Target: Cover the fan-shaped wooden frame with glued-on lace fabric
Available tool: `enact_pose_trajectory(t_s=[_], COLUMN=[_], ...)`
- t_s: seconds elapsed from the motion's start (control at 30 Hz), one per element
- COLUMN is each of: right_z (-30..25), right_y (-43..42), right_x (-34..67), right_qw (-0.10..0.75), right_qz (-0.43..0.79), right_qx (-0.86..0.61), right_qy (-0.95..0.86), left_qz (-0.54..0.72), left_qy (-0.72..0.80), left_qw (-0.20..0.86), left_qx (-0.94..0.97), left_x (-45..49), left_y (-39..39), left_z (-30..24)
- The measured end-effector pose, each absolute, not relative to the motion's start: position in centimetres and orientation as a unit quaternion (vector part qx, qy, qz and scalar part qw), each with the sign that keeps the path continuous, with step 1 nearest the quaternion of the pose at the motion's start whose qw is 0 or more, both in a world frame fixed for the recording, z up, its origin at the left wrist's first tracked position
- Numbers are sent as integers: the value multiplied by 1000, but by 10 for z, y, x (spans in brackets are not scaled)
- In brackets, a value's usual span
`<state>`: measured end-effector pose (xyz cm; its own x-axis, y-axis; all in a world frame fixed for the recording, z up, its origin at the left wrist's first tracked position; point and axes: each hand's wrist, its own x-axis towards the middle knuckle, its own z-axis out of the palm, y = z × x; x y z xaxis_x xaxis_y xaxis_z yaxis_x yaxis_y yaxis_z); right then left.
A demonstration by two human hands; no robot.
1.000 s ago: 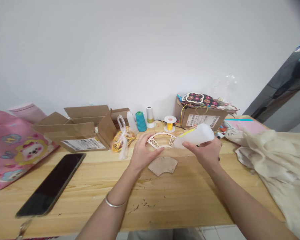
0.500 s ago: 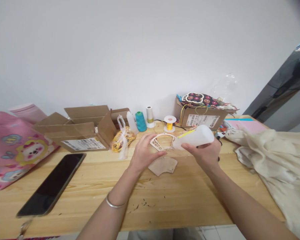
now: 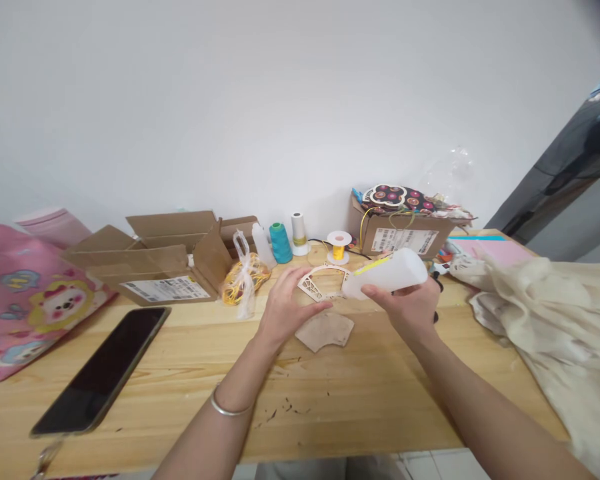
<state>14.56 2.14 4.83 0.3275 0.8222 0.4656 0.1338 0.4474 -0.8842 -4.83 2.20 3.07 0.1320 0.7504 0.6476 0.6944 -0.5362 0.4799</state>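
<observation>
My left hand grips the left end of a pale, fan-shaped openwork frame, its thumb along the lower edge. In my right hand is a translucent white squeeze bottle with a yellow stripe, tipped sideways so that its narrow end points left at the frame. The bottle covers the frame's right part, and its tip cannot be made out. Just below the frame, a beige fan-shaped piece lies flat on the wooden table.
Behind stand a teal thread cone, a white spool, a yellow wire spool and a bag of yellow cord. Cardboard boxes flank them. A phone lies left, cream cloth right.
The bottle's narrow end has shifted very slightly left over the frame. Both hands keep their hold, and the whole view has moved a little.
</observation>
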Motion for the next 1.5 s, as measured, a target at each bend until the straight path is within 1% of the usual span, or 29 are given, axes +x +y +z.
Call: enact_pose_trajectory(t_s=[0.6,0.83,1.0,1.13,1.27,1.4,1.5], right_z=[56,55,53,53,53,53,54], right_y=[27,21,18,17,16,15,15], right_x=[152,146,140,138,138,137,136], right_qw=[713,686,693,682,693,673,680], right_qz=[240,262,259,265,250,250,246], right_qx=[-446,-469,-473,-466,-476,-480,-485], right_qy=[-485,-490,-479,-497,-481,-503,-492], left_qz=[473,467,458,457,459,460,461], left_qy=[490,492,485,482,484,477,480], left_qw=[34,27,28,31,33,30,25], left_qx=[731,734,744,747,744,748,746], left_x=[-54,-53,-47,-44,-45,-45,-44], left_y=[23,24,22,21,21,21,21], left_z=[35,34,31,30,30,29,29])
